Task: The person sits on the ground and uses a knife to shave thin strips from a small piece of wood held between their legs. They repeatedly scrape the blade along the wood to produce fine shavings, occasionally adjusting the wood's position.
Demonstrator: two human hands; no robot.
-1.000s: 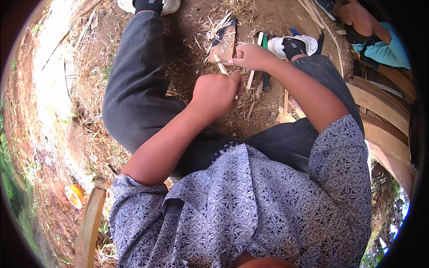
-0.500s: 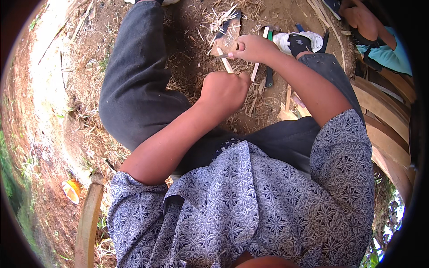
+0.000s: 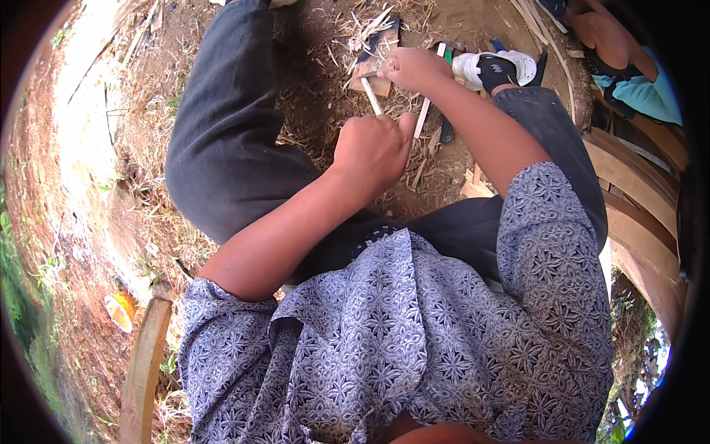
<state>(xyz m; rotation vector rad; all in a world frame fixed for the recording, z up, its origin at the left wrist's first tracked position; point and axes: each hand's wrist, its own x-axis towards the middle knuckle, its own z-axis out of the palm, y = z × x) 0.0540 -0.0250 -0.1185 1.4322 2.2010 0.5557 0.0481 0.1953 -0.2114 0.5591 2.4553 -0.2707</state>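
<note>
Left of centre, the left hand (image 3: 373, 148) is a tight fist around the near end of a thin pale stick (image 3: 372, 96). Just right and higher, the right hand (image 3: 414, 68) pinches the stick's far end over a small wooden block (image 3: 376, 83) amid the shavings (image 3: 355, 33). A slip looks likely: the grip is narrow, and any blade, hidden here, could jump toward the fingers. The stick's long axis runs from centre toward upper centre, leaning slightly left, pointing away from the person.
</note>
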